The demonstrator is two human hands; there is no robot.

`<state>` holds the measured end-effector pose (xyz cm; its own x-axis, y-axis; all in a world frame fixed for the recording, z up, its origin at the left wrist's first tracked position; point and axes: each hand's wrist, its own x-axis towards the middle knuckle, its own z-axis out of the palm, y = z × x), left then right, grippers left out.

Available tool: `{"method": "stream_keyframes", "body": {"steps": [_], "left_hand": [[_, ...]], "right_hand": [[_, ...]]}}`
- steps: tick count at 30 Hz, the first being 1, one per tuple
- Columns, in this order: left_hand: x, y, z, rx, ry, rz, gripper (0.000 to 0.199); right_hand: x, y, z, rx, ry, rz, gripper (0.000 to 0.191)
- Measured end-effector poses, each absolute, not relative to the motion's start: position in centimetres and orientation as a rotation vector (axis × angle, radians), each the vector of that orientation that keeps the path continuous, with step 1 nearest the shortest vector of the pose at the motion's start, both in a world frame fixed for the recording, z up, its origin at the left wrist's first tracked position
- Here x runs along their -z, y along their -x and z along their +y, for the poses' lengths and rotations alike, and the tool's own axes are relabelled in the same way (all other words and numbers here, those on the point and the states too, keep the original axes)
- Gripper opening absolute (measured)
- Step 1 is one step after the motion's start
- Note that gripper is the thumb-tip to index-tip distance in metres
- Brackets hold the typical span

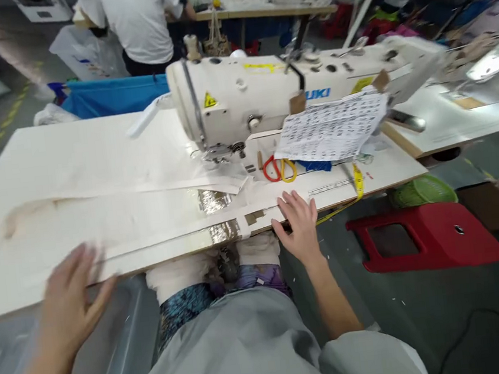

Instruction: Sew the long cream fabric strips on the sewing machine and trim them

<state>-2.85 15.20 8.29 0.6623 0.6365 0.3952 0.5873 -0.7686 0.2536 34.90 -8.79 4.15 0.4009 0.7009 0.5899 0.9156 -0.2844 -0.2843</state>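
My left hand [76,294], slightly blurred, is over the front left edge of the white sewing table [71,152], its fingers apart and nothing in them. My right hand [298,224] rests on the table's front edge with spread fingers, also holding nothing. Between and beyond the hands, a pale strip of cloth [226,183] reaches to the white sewing machine [231,99], near its presser foot [218,153]. Scissors [280,169] with a red and a yellow handle loop lie beyond my right hand. A yellow tape measure [358,181] hangs over the edge to the right.
Printed paper [332,127] leans against the machine. A red stool [433,236] and a green basket [426,190] are on the right. Below my left hand is a grey plastic bin [127,342]. Blue cloth [115,94] hangs behind the table, near a person in white [138,23].
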Motion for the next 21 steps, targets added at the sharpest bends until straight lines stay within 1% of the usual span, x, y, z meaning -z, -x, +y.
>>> {"method": "stream_keyframes", "body": {"steps": [2, 5, 7, 9, 10, 12, 13, 16, 18, 21], "left_hand": [[-6.8, 4.3, 15.4, -0.785, -2.89, 0.895, 0.06], [-4.2, 6.5, 15.3, -0.97, -3.007, 0.775, 0.041], [-2.2, 8.2, 15.2, -0.938, -3.0, 0.827, 0.026], [0.2, 9.8, 15.2, -0.793, -2.972, 1.065, 0.014], [1.4, 10.4, 15.3, -0.713, -2.943, 1.222, 0.017], [4.0, 11.2, 15.7, -0.579, -2.875, 1.46, 0.028], [5.2, 11.4, 15.8, -0.522, -2.85, 1.484, 0.033], [7.7, 11.1, 15.6, -0.399, -2.769, 1.321, 0.039], [8.1, 10.2, 14.7, -0.4, -2.663, 1.253, 0.042], [7.0, 7.9, 11.8, -0.544, -2.476, 1.268, 0.041]], "right_hand": [[-4.4, -34.9, -9.6, 0.465, 2.005, -1.513, 0.036], [-4.2, -34.6, -10.9, 0.581, 1.944, -1.513, 0.018], [-3.5, -34.0, -11.6, 0.61, 1.934, -1.489, 0.016], [-2.1, -32.8, -11.7, 0.5, 1.984, -1.526, 0.015], [-1.1, -32.1, -11.6, 0.404, 2.024, -1.562, 0.015], [1.1, -30.6, -11.1, 0.202, 2.088, -1.647, 0.019], [2.3, -29.9, -10.8, 0.121, 2.105, -1.686, 0.021], [5.6, -28.4, -10.2, -0.005, 2.166, -1.708, 0.02], [7.1, -28.1, -10.2, -0.064, 2.246, -1.656, 0.019], [8.0, -28.2, -10.6, -0.158, 2.322, -1.59, 0.017]]}}
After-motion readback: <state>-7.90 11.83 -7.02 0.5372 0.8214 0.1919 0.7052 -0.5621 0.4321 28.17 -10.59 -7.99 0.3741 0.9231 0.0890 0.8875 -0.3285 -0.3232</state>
